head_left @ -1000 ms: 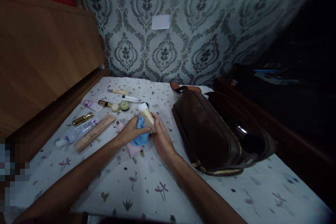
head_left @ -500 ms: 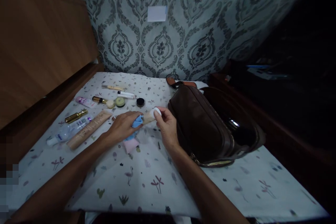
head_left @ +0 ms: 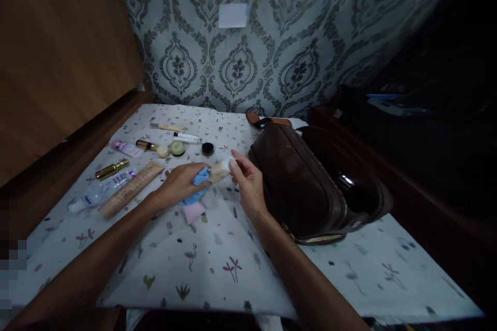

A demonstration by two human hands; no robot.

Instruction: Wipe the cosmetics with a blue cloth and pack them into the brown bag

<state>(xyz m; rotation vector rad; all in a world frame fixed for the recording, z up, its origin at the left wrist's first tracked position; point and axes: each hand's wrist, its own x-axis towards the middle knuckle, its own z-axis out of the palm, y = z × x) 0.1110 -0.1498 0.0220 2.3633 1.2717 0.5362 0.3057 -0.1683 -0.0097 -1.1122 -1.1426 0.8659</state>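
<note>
My left hand [head_left: 182, 183] is closed around a bunched blue cloth [head_left: 201, 176] and a small beige cosmetic tube [head_left: 218, 171], with the cloth against the tube's near end. At the tube's other, whitish end, my right hand [head_left: 250, 181] grips with thumb and fingers. A pink wedge-shaped piece [head_left: 193, 212] lies on the tablecloth just below the left hand. Beyond the tube sits a small round black-lidded jar [head_left: 207, 149]. Part of a small shiny item [head_left: 168, 172] shows behind the left wrist.
A brown leather bag [head_left: 297, 181] stands unzipped right of my right hand. To the left lie a large beige tube [head_left: 132, 189], a clear bottle [head_left: 101, 191], a gold tube [head_left: 112, 169] and a green jar [head_left: 177, 148]. A wooden panel [head_left: 66, 62] borders the table.
My right hand's fingers have opened slightly and shifted at the whitish end. More of the tube shows, and the blue cloth has moved a little in my left hand.
</note>
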